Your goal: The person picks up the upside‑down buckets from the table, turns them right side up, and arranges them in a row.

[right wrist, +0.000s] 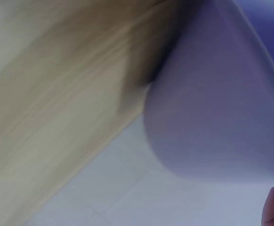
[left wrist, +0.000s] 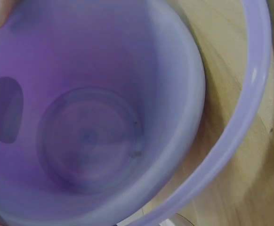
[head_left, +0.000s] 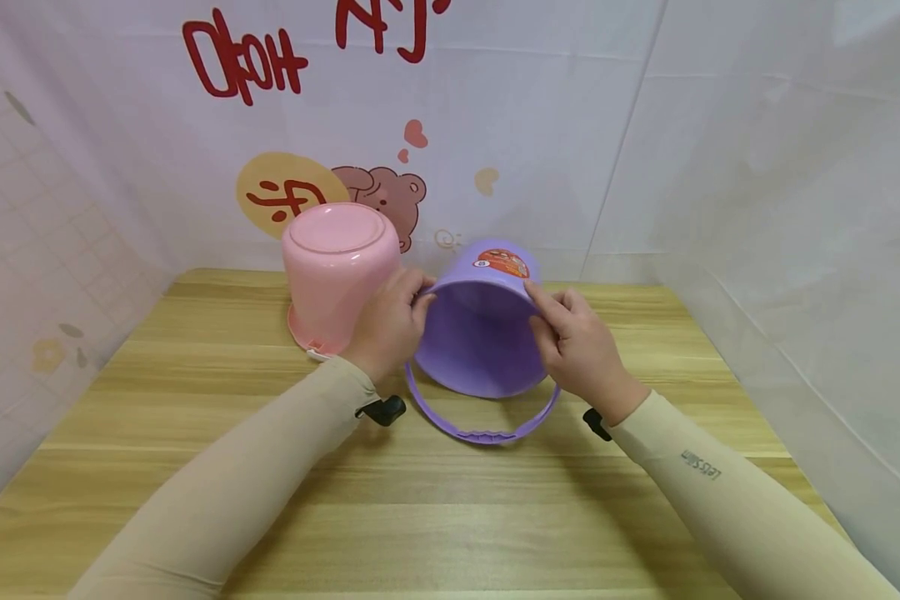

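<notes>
A purple bucket (head_left: pixel 480 346) lies tipped toward me, its mouth facing forward so the inside shows. My left hand (head_left: pixel 386 325) grips its rim at the upper left, thumb toward the mouth. On the opposite side my right hand (head_left: pixel 583 354) pinches the rim at the upper right. The bucket's purple handle (head_left: pixel 487 437) hangs down in front, on or close to the tabletop. A red-orange label (head_left: pixel 504 263) is on the upper outer wall. The left wrist view looks into the bucket (left wrist: pixel 104 56) at its round base; the right wrist view shows its smooth outer wall (right wrist: pixel 212 117).
Left of the purple bucket, a pink bucket (head_left: pixel 337 279) stands upside down, close beside my left hand. Both are on a wood-grain table (head_left: pixel 420 533). Behind it hangs a white printed cloth (head_left: pixel 547 150), with more pale cloth at both sides.
</notes>
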`<act>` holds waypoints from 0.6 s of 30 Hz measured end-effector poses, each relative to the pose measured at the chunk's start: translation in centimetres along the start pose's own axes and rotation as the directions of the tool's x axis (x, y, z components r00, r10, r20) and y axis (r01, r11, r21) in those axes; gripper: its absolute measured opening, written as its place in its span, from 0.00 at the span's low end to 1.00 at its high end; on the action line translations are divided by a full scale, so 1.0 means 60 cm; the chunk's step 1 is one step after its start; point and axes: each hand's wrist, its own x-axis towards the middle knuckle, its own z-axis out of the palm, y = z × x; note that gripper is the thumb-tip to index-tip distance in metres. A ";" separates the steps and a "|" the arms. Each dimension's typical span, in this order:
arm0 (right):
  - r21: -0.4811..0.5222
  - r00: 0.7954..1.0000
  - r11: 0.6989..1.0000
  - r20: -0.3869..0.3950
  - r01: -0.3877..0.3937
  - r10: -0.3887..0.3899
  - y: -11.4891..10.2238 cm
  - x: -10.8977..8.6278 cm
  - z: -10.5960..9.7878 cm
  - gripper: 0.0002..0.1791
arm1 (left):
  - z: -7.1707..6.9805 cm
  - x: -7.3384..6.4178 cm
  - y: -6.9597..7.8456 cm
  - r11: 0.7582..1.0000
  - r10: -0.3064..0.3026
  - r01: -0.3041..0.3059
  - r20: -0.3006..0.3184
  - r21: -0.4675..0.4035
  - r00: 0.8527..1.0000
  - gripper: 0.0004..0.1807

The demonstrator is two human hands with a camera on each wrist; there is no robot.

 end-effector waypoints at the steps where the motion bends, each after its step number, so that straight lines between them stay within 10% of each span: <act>1: -0.012 1.000 1.000 0.005 0.001 -0.001 0.003 -0.003 0.001 0.27 | 0.000 0.000 -0.001 1.000 -0.006 0.006 0.000 0.000 1.000 0.07; 18: 0.012 0.998 0.998 0.017 -0.065 0.065 0.013 -0.003 0.002 0.28 | 0.002 0.005 -0.001 0.994 -0.071 0.067 -0.041 -0.081 0.997 0.11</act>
